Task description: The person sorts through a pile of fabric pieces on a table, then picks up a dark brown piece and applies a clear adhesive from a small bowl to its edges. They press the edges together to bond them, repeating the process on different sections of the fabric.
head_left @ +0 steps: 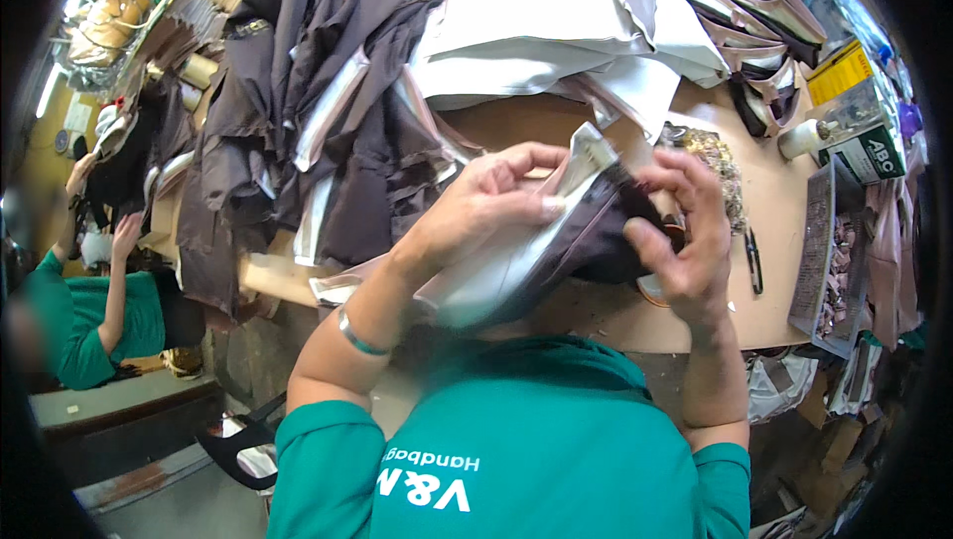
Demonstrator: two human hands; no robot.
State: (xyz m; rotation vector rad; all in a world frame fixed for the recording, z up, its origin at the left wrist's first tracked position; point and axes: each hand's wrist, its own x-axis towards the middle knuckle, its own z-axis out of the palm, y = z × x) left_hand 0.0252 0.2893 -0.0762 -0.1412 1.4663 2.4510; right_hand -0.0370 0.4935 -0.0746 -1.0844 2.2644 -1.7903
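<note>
Before my chest I hold up a dark brown fabric bag piece (588,239) with a pale strip along its edge. My left hand (475,203) pinches the pale edge near its top corner, thumb on the strip. On the other side, my right hand (695,241) has its fingers and thumb curled around the dark end of the same piece. Part of the fabric is hidden behind the right fingers. The lower part hangs blurred toward my green shirt.
Dark brown bag pieces (342,112) lie heaped at the left, white sheets (541,18) at the back. To the right are a pen (753,263), a thread spool (800,140) and a grey basket (816,241) of scraps. Another person (104,306) in green works at far left.
</note>
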